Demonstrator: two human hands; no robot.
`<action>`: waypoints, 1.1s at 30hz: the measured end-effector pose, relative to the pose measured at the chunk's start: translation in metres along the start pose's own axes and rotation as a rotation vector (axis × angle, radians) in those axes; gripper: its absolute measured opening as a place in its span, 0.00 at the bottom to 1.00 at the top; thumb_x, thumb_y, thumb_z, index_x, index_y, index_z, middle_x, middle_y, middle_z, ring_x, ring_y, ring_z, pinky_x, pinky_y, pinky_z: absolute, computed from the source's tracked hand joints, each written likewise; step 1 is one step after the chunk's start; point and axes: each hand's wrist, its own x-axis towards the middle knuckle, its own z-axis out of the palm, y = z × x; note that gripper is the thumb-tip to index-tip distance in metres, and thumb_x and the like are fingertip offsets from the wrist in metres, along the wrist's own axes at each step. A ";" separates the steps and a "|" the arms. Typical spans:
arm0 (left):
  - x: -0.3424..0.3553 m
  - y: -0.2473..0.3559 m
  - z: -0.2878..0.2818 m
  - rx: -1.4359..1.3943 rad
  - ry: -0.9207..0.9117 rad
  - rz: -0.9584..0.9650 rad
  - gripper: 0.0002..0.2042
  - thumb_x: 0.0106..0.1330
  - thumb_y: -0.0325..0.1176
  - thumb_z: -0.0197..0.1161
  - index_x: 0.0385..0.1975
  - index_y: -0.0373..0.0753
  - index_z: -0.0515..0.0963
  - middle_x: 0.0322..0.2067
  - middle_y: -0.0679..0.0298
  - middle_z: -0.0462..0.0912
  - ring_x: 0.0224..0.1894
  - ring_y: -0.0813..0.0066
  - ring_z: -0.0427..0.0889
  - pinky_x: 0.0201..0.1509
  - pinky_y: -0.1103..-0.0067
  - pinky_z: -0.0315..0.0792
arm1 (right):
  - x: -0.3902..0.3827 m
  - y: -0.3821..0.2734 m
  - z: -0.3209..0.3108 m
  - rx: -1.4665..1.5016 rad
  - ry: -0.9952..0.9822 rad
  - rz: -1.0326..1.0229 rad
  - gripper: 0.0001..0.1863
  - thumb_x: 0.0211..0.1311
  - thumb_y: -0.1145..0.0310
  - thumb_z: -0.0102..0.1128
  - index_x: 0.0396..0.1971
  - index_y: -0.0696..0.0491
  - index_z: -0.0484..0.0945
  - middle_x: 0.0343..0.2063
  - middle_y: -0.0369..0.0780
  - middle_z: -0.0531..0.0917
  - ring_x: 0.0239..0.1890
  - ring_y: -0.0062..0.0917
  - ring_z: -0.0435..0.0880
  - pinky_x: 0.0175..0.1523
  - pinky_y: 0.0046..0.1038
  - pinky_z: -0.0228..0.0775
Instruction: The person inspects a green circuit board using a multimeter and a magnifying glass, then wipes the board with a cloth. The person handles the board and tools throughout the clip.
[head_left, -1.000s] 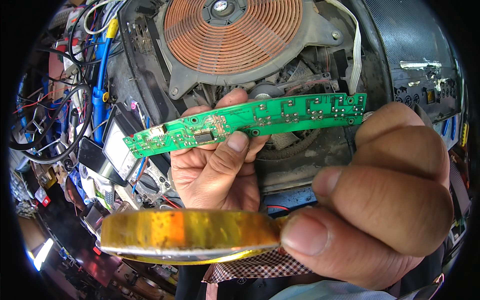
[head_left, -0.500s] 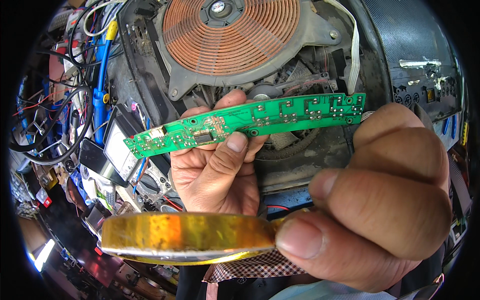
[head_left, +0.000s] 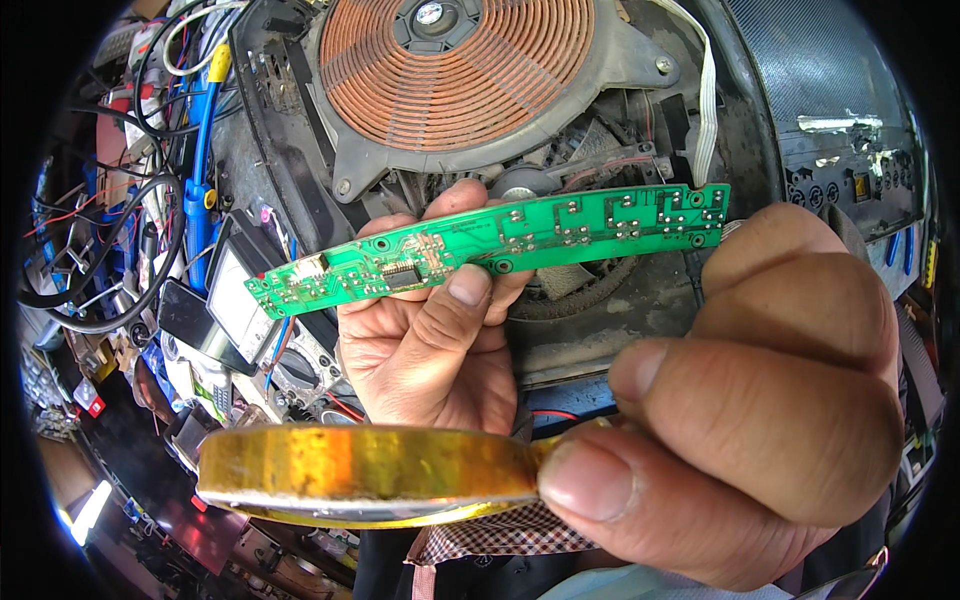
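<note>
My left hand [head_left: 425,350] holds a long green circuit board [head_left: 560,232] by its middle, thumb on the component face and fingers behind. A small black chip [head_left: 402,277] and rows of solder joints show on the board, which slants up to the right. Closer to the camera, my right hand [head_left: 760,390] pinches what looks like a magnifying glass [head_left: 365,465] by its short neck. Its thick, gold-coloured round rim is seen edge-on, so the lens face is hidden. A flat white cable [head_left: 708,110] runs up from the board's right end.
Behind the board lies an opened induction cooker with a copper coil [head_left: 455,75]. A dark panel [head_left: 815,90] stands at the right. Cables, a blue tool [head_left: 200,195] with yellow parts and a multimeter [head_left: 300,370] crowd the left side. A checked cloth [head_left: 500,535] is below.
Both hands keep their holds. The gold-rimmed magnifying glass and the board have shifted very slightly left in the picture.
</note>
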 end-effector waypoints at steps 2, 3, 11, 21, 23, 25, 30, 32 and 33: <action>0.001 0.000 0.000 -0.006 -0.009 -0.001 0.22 0.71 0.11 0.65 0.63 0.35 0.78 0.61 0.38 0.85 0.62 0.45 0.88 0.63 0.55 0.90 | 0.000 0.001 -0.001 0.002 0.004 0.002 0.23 0.52 0.69 0.79 0.51 0.44 0.90 0.42 0.34 0.81 0.32 0.27 0.75 0.30 0.31 0.65; 0.001 0.000 0.000 -0.012 -0.012 -0.001 0.22 0.71 0.11 0.65 0.63 0.35 0.78 0.61 0.39 0.85 0.62 0.45 0.88 0.63 0.55 0.90 | 0.000 0.000 0.000 0.000 0.003 0.004 0.23 0.52 0.69 0.79 0.51 0.44 0.90 0.42 0.34 0.81 0.32 0.27 0.75 0.30 0.31 0.66; 0.000 0.005 0.015 -0.067 0.009 -0.021 0.22 0.71 0.11 0.66 0.63 0.35 0.78 0.61 0.39 0.85 0.62 0.45 0.88 0.64 0.54 0.89 | -0.001 -0.002 0.001 -0.018 0.002 0.013 0.22 0.52 0.69 0.79 0.50 0.45 0.90 0.41 0.35 0.81 0.31 0.27 0.76 0.30 0.31 0.66; 0.000 -0.002 0.001 -0.068 -0.010 -0.024 0.23 0.71 0.11 0.66 0.63 0.36 0.79 0.61 0.40 0.85 0.64 0.42 0.86 0.65 0.53 0.88 | -0.001 -0.001 0.000 -0.014 0.009 0.019 0.22 0.52 0.70 0.79 0.50 0.46 0.89 0.41 0.36 0.82 0.31 0.28 0.76 0.30 0.32 0.66; -0.001 -0.003 0.002 -0.091 -0.003 -0.017 0.23 0.71 0.11 0.65 0.63 0.36 0.79 0.62 0.40 0.85 0.64 0.43 0.87 0.65 0.53 0.88 | -0.002 0.000 0.000 -0.013 0.013 0.019 0.22 0.52 0.70 0.79 0.50 0.46 0.89 0.40 0.36 0.82 0.31 0.28 0.76 0.30 0.32 0.66; 0.000 -0.001 0.002 -0.065 -0.014 -0.008 0.23 0.71 0.11 0.65 0.64 0.36 0.79 0.62 0.40 0.85 0.63 0.44 0.87 0.65 0.54 0.88 | -0.001 0.000 0.000 -0.014 0.017 0.022 0.22 0.51 0.70 0.79 0.50 0.46 0.89 0.40 0.36 0.82 0.31 0.28 0.76 0.30 0.32 0.66; 0.001 -0.004 -0.002 -0.055 -0.019 -0.006 0.22 0.71 0.11 0.65 0.63 0.35 0.79 0.61 0.39 0.85 0.62 0.47 0.88 0.65 0.54 0.89 | -0.004 0.000 0.001 -0.019 0.018 0.027 0.22 0.51 0.70 0.79 0.50 0.47 0.89 0.40 0.36 0.82 0.31 0.28 0.77 0.30 0.32 0.67; 0.002 -0.001 -0.002 -0.017 -0.027 -0.004 0.22 0.71 0.11 0.65 0.63 0.35 0.79 0.61 0.39 0.85 0.62 0.47 0.88 0.65 0.54 0.88 | -0.003 0.000 0.000 -0.017 0.022 0.028 0.22 0.51 0.70 0.80 0.50 0.47 0.89 0.40 0.36 0.82 0.30 0.28 0.77 0.30 0.32 0.67; 0.002 -0.001 -0.002 -0.006 -0.029 -0.004 0.22 0.71 0.11 0.65 0.63 0.35 0.79 0.61 0.39 0.85 0.62 0.47 0.88 0.65 0.54 0.88 | -0.003 0.000 0.000 -0.016 0.020 0.030 0.22 0.51 0.70 0.80 0.50 0.47 0.89 0.40 0.36 0.82 0.30 0.28 0.77 0.30 0.32 0.67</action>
